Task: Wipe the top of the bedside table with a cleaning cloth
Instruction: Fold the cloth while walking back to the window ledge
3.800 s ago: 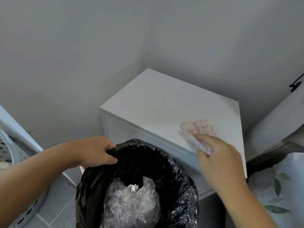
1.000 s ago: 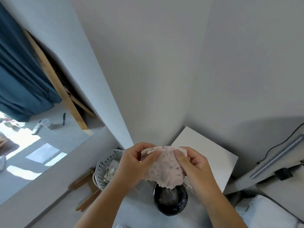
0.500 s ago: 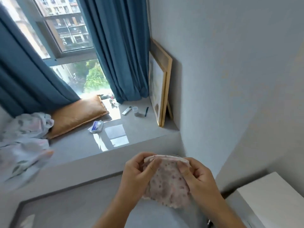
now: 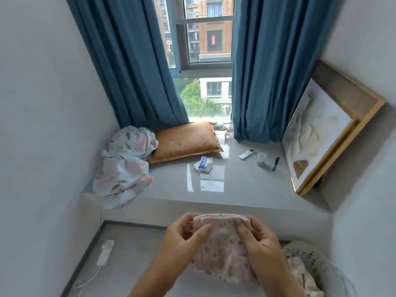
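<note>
I hold a pink spotted cleaning cloth (image 4: 222, 254) in front of me with both hands, folded over at its top edge. My left hand (image 4: 184, 236) pinches its upper left corner with thumb and fingers. My right hand (image 4: 259, 243) grips its upper right corner, thumb on the front. The cloth hangs down between them above the floor. The bedside table is out of view.
A white laundry basket (image 4: 310, 256) with fabric stands at the lower right. A raised window ledge (image 4: 235, 187) ahead carries an orange pillow (image 4: 184, 142), a crumpled sheet (image 4: 124, 163), a tissue pack, a remote, a cup and a framed picture (image 4: 321, 136). A power strip (image 4: 105, 251) lies on the floor.
My view has swung left from the bedside table and bin to the window ledge. Both hands left the table and bin and now hold the cloth up between them.
</note>
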